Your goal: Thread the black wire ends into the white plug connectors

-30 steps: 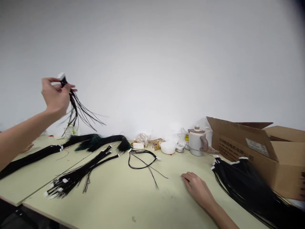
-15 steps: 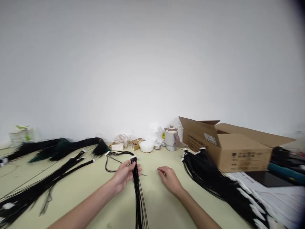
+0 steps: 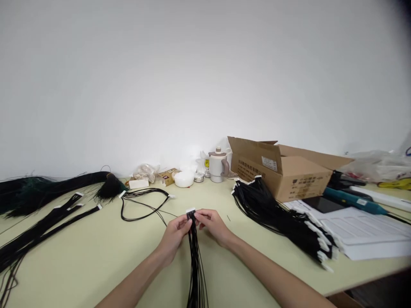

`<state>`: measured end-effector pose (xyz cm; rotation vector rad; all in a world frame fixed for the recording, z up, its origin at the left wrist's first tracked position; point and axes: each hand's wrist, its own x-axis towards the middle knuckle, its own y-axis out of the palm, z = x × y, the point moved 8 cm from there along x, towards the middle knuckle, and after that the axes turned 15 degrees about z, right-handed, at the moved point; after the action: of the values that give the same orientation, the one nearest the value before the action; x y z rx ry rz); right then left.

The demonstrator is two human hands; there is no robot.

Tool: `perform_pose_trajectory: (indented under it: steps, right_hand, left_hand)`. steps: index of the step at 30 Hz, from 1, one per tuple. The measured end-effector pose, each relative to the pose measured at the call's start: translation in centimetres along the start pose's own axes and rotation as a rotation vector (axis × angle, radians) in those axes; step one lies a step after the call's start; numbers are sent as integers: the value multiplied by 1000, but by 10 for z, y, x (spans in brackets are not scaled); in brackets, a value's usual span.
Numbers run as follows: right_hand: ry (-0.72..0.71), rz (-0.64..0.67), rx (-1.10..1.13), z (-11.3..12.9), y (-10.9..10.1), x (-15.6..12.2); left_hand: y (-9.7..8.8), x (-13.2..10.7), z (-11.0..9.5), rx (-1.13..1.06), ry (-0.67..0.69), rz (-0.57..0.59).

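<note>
Over the middle of the table, my left hand [image 3: 176, 234] pinches a black wire harness [image 3: 195, 269] just below its white connector [image 3: 190, 210]. The harness wires hang down toward the near edge of the view. From the other side, my right hand [image 3: 212, 224] has its thumb and fingertips closed at the same connector end. Beyond my hands lies a looped black cable [image 3: 141, 218] with white end connectors. Several finished-looking black harnesses [image 3: 269, 209] with white connectors are heaped to the right of my hands.
A cardboard box [image 3: 298, 177] with raised flaps stands at the back right, beside a lidded mug [image 3: 218, 166] and a white bowl [image 3: 184, 179]. Papers [image 3: 366, 231] and a teal tool [image 3: 356, 201] lie at right. Black wire bundles [image 3: 41, 231] cover the left.
My right hand has moved left from above the bare tabletop to the harness's connector end. The view has swung right and tilted down a little.
</note>
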<state>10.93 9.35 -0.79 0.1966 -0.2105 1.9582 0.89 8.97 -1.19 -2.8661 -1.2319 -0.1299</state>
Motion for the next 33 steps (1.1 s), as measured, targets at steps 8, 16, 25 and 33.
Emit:
perform_pose_trajectory:
  steps: [8,16,25,33]
  right_hand:
    - [14,-40,29,-2,-3,-2]
    - [-17,-55,-122,4,-6,-4]
    - [-157,-146,-677,26,-7,-11]
    - [-188,-156,-760,28,-4,-13]
  left_hand:
    - [-7,2,-11,363,-54,-31]
    - [-6,1,-14,622,-103,-119]
    - [-5,0,-9,620,-91,-141]
    - [-1,-1,-11,575,-94,-145]
